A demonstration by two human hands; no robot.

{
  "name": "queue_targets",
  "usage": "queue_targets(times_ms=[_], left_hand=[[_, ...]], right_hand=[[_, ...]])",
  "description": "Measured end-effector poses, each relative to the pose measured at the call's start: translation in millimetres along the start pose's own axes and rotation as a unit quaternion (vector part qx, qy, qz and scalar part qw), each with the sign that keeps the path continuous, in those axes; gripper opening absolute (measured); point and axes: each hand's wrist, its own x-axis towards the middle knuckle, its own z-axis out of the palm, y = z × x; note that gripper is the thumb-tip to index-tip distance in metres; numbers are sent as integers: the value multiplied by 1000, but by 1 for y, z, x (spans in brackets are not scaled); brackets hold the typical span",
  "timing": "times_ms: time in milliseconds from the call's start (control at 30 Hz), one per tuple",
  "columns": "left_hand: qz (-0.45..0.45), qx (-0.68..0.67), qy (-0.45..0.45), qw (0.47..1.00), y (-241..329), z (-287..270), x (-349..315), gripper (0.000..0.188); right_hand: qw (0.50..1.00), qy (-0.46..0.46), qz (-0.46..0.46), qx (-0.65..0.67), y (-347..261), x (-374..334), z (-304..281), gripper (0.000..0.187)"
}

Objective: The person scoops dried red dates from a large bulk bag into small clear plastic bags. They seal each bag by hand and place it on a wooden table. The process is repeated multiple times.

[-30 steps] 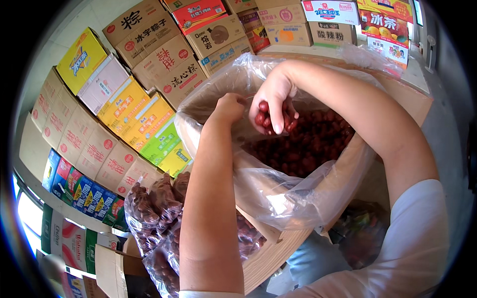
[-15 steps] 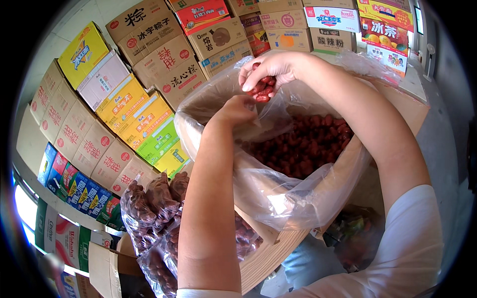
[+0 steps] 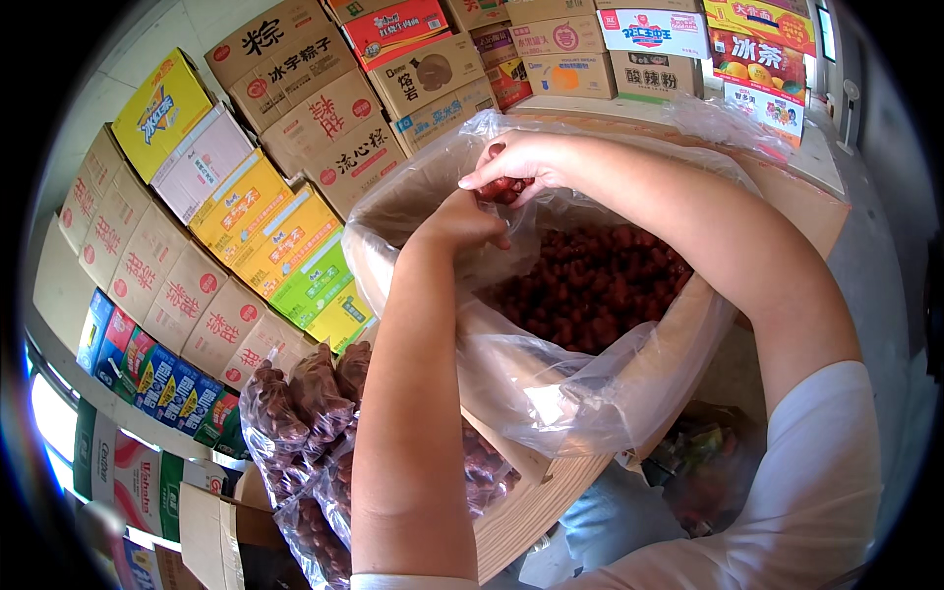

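Note:
My right hand (image 3: 519, 165) is closed around several red dates (image 3: 503, 190), just above my left hand (image 3: 464, 224). The left hand's fingers are curled on thin clear plastic (image 3: 513, 258), apparently a bag; its full shape is hard to separate from the lining behind it. Both hands are over a large cardboard box (image 3: 369, 270) lined with a clear plastic liner (image 3: 590, 403). Loose red dates (image 3: 600, 290) lie in a heap inside it. Beside my left forearm, several clear bags of dates (image 3: 305, 403) are piled together.
The box stands on a wooden table (image 3: 536, 501). Stacked cartons (image 3: 246, 226) line the left and back. Crumpled clear plastic (image 3: 728, 123) lies behind the box at the right. An open carton (image 3: 211, 536) is low at the left.
My right hand has come down and slightly left with the dates, close against my left hand. The left hand stays nearly in place.

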Motion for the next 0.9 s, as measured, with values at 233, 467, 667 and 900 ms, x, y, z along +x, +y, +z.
queue_targets(times_ms=[233, 467, 667, 900], left_hand=[[0, -36, -30, 999, 5, 0, -2, 45], [-56, 44, -44, 996, -6, -9, 8, 52], [-68, -12, 11, 998, -19, -2, 16, 66], [-99, 17, 16, 995, -16, -3, 14, 52]], right_hand=[[993, 48, -1, 104, 5, 4, 14, 36], [976, 68, 50, 200, -1, 11, 26, 49], [985, 18, 43, 164, -1, 8, 10, 65], [993, -72, 30, 88, -10, -5, 6, 71]])
